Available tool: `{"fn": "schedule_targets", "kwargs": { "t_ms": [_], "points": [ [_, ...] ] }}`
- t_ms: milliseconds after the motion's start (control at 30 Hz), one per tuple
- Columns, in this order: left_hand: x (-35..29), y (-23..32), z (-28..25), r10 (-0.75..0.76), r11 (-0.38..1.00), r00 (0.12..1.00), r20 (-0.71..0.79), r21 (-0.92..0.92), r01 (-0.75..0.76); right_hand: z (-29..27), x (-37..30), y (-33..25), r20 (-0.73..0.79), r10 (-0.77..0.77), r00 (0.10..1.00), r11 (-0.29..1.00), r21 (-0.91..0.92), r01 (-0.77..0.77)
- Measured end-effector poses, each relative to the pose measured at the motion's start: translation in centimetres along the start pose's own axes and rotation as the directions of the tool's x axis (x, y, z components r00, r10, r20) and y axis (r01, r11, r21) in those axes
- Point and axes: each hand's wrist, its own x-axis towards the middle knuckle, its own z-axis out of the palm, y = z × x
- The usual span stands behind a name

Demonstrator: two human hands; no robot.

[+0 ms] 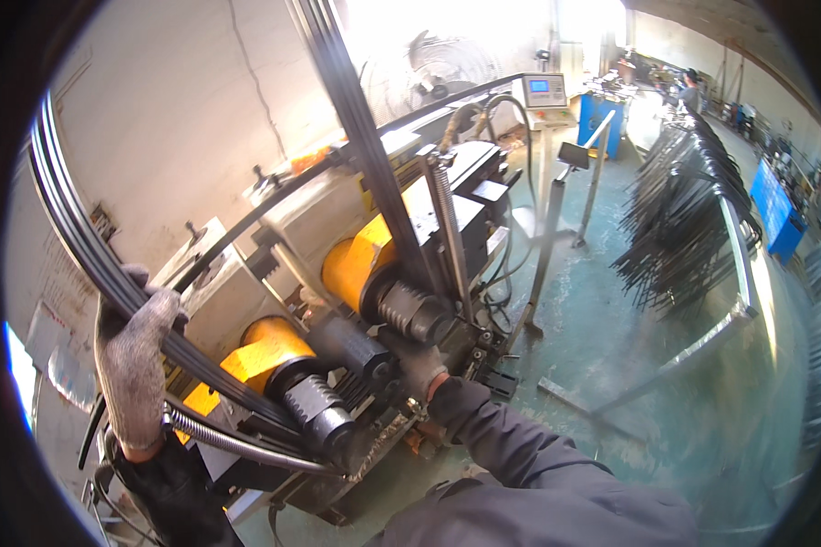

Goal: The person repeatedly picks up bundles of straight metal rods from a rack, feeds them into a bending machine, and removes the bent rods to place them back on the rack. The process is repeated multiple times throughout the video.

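My left hand (139, 360), in a grey knit glove, is closed around a bundle of long dark bars (68, 214) at the left. The bundle runs down to a ribbed metal roller (312, 406) with a yellow guard (269, 348) behind it. A second bundle of dark bars (360, 128) slants down to another ribbed roller (409, 308) beside a yellow cover (356, 263). Between the rollers, my gloved right hand (421, 369) reaches in next to a dark cylindrical block (354, 348). Its fingers are largely hidden there, so I cannot tell what they touch.
A coiled metal hose (246, 447) curves along the machine's near side. To the right stand a metal post (547, 237) and a rack frame (693, 369) bearing many dark rods (680, 210). A control box (544, 91) and a large fan (429, 73) are at the back.
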Motion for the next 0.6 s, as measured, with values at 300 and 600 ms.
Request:
{"fn": "schedule_targets", "kwargs": {
  "t_ms": [300, 600],
  "points": [
    [1.0, 1.7, -1.8, -0.07, 0.993, 0.992, -0.103, 0.088, 0.079, -0.1, 1.4, 2.1, 0.024, -0.424, 0.905, 0.89, -0.173, 0.421],
    [-0.1, 1.7, -2.0, -0.141, 0.988, 0.99, -0.004, 0.07, 0.141, -0.6, 1.0, 3.5, -0.072, 0.013, 0.997, 0.988, 0.152, -0.002]
  ]
}}
